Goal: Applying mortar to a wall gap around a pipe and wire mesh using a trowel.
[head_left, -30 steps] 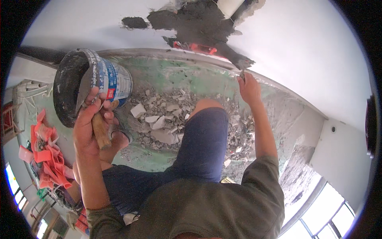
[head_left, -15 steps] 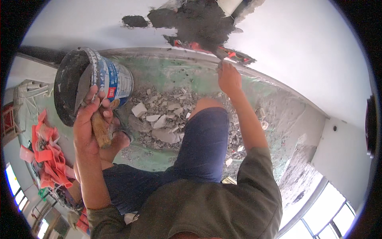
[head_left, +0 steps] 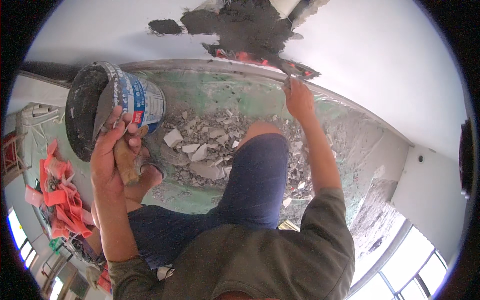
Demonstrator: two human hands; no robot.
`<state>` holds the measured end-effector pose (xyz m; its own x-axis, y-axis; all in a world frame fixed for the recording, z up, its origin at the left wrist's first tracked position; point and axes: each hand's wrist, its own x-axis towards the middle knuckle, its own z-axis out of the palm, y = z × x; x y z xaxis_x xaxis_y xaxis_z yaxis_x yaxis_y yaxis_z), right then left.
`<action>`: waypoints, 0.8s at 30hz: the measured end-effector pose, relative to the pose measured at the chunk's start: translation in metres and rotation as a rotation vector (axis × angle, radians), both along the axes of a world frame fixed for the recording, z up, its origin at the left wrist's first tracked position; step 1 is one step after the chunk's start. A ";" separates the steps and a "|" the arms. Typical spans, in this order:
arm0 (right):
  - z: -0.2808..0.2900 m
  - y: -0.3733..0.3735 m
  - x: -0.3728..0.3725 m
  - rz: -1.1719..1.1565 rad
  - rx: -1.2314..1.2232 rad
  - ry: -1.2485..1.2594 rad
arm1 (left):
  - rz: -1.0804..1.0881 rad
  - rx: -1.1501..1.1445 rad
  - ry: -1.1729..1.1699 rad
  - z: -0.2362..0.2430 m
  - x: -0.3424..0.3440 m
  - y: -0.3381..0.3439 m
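My left hand is closed round a trowel; its wooden handle points down toward me, and its grey blade stands in front of the bucket's mouth. The bucket, white and blue with a dark, smeared inside, lies tipped toward the left just beyond that hand. At the foot of the wall, my right hand is closed on a small trowel, mostly hidden by the fingers. Its tip is at the lower edge of a dark mortar patch, where strips of red show through.
Broken plaster rubble covers the green floor sheeting between the wall and my bent knee. Crumpled pink-red material lies at left. The white wall continues right to a corner and bright windows.
My right hand has moved a little to the right along the lower edge of the patch. My left hand still holds its trowel by the bucket.
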<state>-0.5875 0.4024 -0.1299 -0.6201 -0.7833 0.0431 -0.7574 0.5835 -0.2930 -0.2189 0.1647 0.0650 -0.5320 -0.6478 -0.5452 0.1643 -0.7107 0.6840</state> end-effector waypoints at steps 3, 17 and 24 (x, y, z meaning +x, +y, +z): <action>-0.002 0.007 -0.006 0.001 0.004 0.015 | 0.025 -0.008 -0.052 0.002 -0.001 0.002; 0.013 0.036 -0.025 -0.045 0.094 0.042 | -0.009 -0.052 -0.092 0.000 -0.010 0.002; 0.031 0.052 -0.020 -0.086 0.147 0.037 | -0.040 -0.039 -0.034 -0.002 -0.011 0.001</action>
<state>-0.6078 0.4542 -0.0992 -0.6851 -0.7271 -0.0442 -0.7116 0.6810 -0.1727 -0.2294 0.1655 0.0632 -0.5396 -0.6476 -0.5380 0.1125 -0.6887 0.7163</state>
